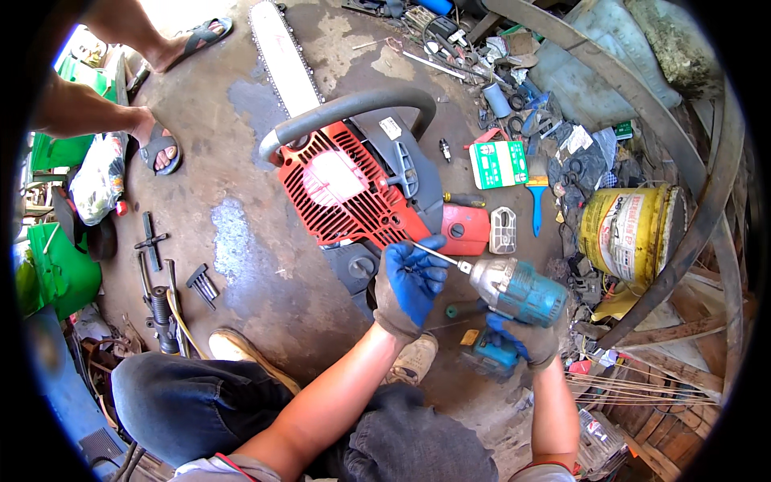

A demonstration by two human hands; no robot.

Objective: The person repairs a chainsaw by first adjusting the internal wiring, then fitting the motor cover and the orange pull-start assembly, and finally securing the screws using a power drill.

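Note:
A chainsaw with a red slotted cover (329, 186) lies on the floor in front of me, its guide bar (285, 60) stretching away. My right hand (526, 337), in a blue and grey glove, grips a teal cordless impact driver (518, 291) by its handle. From its silver nose a long driver bit (440, 255) runs left toward the cover's near edge. Around that bit, close to its tip, the gloved fingers of my left hand (411, 281) are curled. Exactly where the tip rests is hidden by the fingers.
Right of the saw lie a red cover (466, 229), a clear-grey part (503, 230), a green-white box (498, 164) and a blue-handled brush (537, 201). A yellow bucket (630, 233) stands beyond. Tools (165, 309) lie left. Another person's sandalled foot (161, 149) is far left.

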